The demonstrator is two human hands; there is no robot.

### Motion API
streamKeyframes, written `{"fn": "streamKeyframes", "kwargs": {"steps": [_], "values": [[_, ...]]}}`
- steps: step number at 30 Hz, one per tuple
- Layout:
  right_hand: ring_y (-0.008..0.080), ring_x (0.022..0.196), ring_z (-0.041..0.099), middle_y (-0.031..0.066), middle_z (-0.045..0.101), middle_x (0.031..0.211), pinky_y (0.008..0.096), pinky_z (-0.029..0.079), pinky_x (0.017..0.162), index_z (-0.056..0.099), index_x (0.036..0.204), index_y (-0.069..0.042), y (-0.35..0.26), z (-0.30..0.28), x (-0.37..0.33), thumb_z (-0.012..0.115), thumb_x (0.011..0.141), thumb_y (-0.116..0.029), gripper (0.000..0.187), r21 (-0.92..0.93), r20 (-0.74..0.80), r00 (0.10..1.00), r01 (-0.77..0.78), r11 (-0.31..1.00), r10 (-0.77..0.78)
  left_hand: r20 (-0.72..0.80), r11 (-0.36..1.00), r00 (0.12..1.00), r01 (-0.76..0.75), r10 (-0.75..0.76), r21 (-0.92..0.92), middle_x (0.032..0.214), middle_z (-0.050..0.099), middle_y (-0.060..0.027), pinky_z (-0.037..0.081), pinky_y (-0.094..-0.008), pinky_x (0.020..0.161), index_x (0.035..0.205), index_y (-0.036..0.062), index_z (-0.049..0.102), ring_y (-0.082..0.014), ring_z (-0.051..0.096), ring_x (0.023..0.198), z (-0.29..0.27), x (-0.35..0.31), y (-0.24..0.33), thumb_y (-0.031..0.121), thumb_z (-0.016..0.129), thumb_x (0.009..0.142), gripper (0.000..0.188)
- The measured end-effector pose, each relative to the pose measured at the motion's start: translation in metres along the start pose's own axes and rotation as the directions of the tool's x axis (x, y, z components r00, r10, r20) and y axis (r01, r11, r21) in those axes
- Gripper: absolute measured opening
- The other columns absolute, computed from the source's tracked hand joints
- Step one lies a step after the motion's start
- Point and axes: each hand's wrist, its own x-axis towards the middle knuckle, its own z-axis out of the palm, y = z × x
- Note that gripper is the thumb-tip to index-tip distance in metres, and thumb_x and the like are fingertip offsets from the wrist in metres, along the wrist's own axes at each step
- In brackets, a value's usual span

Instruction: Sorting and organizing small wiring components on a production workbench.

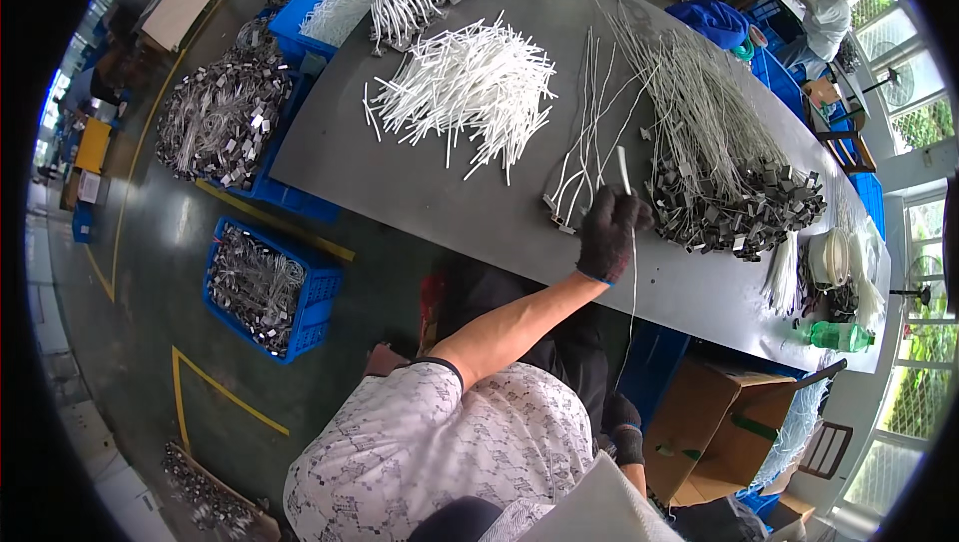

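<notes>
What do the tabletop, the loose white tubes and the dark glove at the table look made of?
Tabletop: probably metal or laminate; smooth grey, soft sheen.
White tubes: likely plastic or coated fibre; matte, lying stiff and straight.
Dark glove: apparently knitted fabric; matte, hugging the hand.

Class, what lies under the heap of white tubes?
Grey tabletop shows along the lower edge of the heap of white tubes. The surface directly beneath is covered, so cannot be seen.

left hand (611, 237): dark-gloved, raised, fingers (633, 210) pinched; forearm (524, 322) bare, extended | right hand (624, 424): dark-gloved, low, partly hidden
</notes>
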Motion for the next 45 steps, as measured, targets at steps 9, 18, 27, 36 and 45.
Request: {"fn": "streamKeyframes", "kwargs": {"steps": [9, 18, 27, 36, 45], "values": [[0.0441, 0.104, 0.066, 0.0238, 0.071, 0.105, 0.0522, 0.054, 0.085, 0.069, 0.113, -0.01, 0.029, 0.033, -0.002, 0.058, 0.091, -0.038, 0.037, 0.024, 0.046, 0.997, 0.061, 0.998, -0.063, 0.581, 0.749, 0.764, -0.204, -0.281, 0.631, 0.073, 0.064, -0.0171, 0.051, -0.0407, 0.066, 0.085, 0.0005, 0.06, -0.0296, 0.064, 0.067, -0.021, -0.064, -0.061, 0.023, 0.065, 0.094, 0.025], [0.039, 0.091, 0.069, 0.0207, 0.07, 0.098, 0.0411, 0.055, 0.075, 0.064, 0.114, -0.002, -0.14, -0.189, -0.009, 0.067, 0.087, -0.011, 0.028, 0.36, -0.795, 0.595, 0.619, 0.698, -0.117, 0.544, 0.789, 0.795, -0.141, -0.27, 0.598, 0.063, 0.052, -0.0127, 0.042, -0.0373, 0.059, 0.075, -0.0012, 0.06, -0.014, 0.048, 0.062, -0.005, -0.049, -0.037, 0.029, 0.07, 0.091, 0.036], [0.029, 0.089, 0.069, 0.0178, 0.07, 0.097, 0.0383, 0.055, 0.077, 0.058, 0.124, 0.0, -0.212, -0.219, 0.035, 0.066, 0.094, -0.019, 0.036, 0.57, -0.79, 0.613, 0.741, 0.355, -0.012, 0.524, 0.809, 0.822, -0.144, -0.223, 0.569, 0.084, 0.065, -0.0197, 0.05, -0.0432, 0.071, 0.085, 0.0, 0.068, -0.0336, 0.065, 0.078, -0.052, -0.058, -0.018, 0.021, 0.073, 0.087, 0.022], [0.014, 0.065, 0.063, 0.0098, 0.069, 0.093, 0.0286, 0.047, 0.049, 0.057, 0.132, -0.007, -0.21, -0.254, 0.082, 0.058, 0.101, -0.027, 0.038, 0.837, -0.547, 0.814, 0.526, 0.151, 0.195, 0.417, 0.424, 0.679, -0.168, -0.605, 0.89, 0.091, 0.072, -0.0184, 0.052, -0.0386, 0.075, 0.097, 0.0014, 0.071, -0.0306, 0.07, 0.084, -0.073, 0.036, 0.004, 0.029, 0.064, 0.093, 0.029], [0.0221, 0.064, 0.067, 0.011, 0.07, 0.082, 0.0369, 0.053, 0.057, 0.071, 0.102, -0.001, -0.135, -0.289, 0.175, 0.067, 0.088, -0.029, 0.032, 0.855, -0.513, 0.789, 0.432, 0.287, 0.337, 0.101, -0.238, 0.994, -0.108, -0.041, 0.965, 0.101, 0.072, -0.0187, 0.055, -0.0515, 0.078, 0.105, 0.0073, 0.069, -0.0387, 0.07, 0.092, -0.156, 0.112, 0.024, 0.035, 0.055, 0.093, 0.034]]}}
